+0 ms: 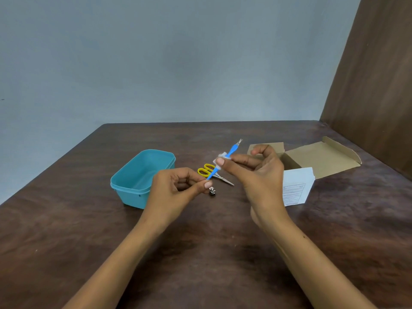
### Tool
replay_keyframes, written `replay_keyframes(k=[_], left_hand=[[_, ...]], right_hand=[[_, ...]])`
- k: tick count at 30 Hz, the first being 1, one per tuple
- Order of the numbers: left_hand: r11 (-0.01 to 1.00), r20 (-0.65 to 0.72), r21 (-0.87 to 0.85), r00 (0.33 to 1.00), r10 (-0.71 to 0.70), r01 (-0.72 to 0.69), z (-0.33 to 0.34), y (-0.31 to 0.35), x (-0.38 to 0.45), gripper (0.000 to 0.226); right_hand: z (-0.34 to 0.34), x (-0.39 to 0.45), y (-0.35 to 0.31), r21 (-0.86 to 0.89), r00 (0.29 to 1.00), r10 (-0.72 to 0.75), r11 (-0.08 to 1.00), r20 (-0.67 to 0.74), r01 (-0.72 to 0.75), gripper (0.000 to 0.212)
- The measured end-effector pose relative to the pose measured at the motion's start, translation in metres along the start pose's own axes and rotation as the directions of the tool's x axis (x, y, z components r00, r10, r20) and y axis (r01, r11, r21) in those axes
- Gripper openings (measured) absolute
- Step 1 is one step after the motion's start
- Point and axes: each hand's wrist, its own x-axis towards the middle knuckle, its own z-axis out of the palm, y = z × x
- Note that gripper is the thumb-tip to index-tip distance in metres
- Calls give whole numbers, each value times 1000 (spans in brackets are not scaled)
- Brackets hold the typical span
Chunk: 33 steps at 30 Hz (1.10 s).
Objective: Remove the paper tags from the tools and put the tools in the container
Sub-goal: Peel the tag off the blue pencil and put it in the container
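Blue tool (pixel 233 150) held in the air above the table (pixel 200 253), tilted, metal forked tip pointing up and to the far right. White tag (pixel 219 160) wrapped around its middle.

Right hand (pixel 256 172) pinches the tag between thumb and forefinger; other fingers curled loosely above. Left hand (pixel 178 186) pinches the tool's lower end between thumb and forefinger, remaining fingers folded into the palm. Both forearms bare, reaching in from the near edge.

Below the tool, on the table: yellow scissors (pixel 208 170), handles to the left, blades pointing right and near. Just near of them, a small metal item (pixel 212 191), partly behind the left thumb; cannot tell what it is.

Container (pixel 133 175), teal, open, left of the hands, partly hidden by the left hand. Nothing visible inside from this angle.

Right of the hands: cardboard box (pixel 318 159), flaps open, and a printed sheet (pixel 296 186) lying against its near side.

Grey wall (pixel 156 63) behind; brown panel (pixel 374 85) at far right.
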Motion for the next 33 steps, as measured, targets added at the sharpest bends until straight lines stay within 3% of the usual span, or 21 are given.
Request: replay_keyframes(k=[5,14,20,27,33], left_hand=[[999,-3,47,1000,-13,14,0,-1,-2,5],[999,-40,43,999,-8,9,0,0,-2,4],[997,32,-21,997,-68,69,-1,2,-1,19],[991,91,-29,987,-130,133,-3,0,-1,8],[995,49,-25,994,-97,98,-4,1,-2,6]], right_hand=[[-3,4,-3,61,997,-1,998,-77,6,53],[3,-5,15,-102,993,78,992,92,-69,55],[-1,0,3,-21,1000,23,1000,3,-23,56],[-5,5,-5,56,997,-23,998,-78,27,55],[-8,7,-6,32,994,-27,999,-102,31,52]])
